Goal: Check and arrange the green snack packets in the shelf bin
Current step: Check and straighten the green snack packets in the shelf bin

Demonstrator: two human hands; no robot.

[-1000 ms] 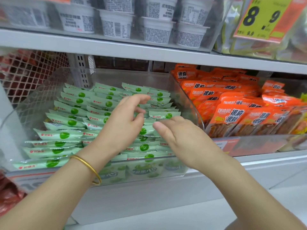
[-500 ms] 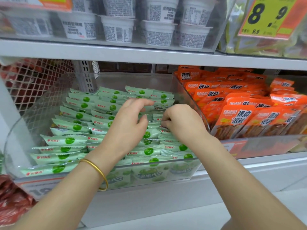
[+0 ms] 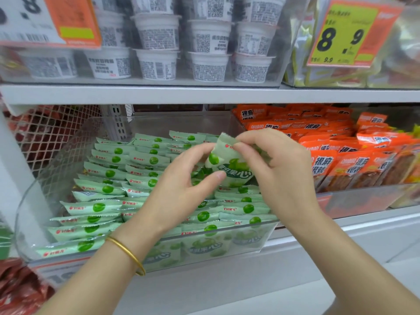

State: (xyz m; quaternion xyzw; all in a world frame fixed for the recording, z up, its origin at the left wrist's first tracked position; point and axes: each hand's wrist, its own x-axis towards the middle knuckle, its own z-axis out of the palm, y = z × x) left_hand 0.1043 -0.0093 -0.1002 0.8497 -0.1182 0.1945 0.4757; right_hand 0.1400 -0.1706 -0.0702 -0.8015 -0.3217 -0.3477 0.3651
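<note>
though probably light, crinkly and slippery, held up above the shelf bin [image 3: 263, 241]: green packet [image 3: 229, 165] pinched at crimped top by right hand [image 3: 280, 171], lower edge by left hand [image 3: 179, 192]; best gripped at seams.

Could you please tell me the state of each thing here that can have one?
held packet: above the bin, tilted, pinched by both hands
left hand: pinches the packet's lower part
right hand: pinches its top edge
green packets: lying in overlapping rows in the bin
bin: clear, well filled
orange packets: standing in rows beside the bin
cups: stacked on the upper shelf
</note>
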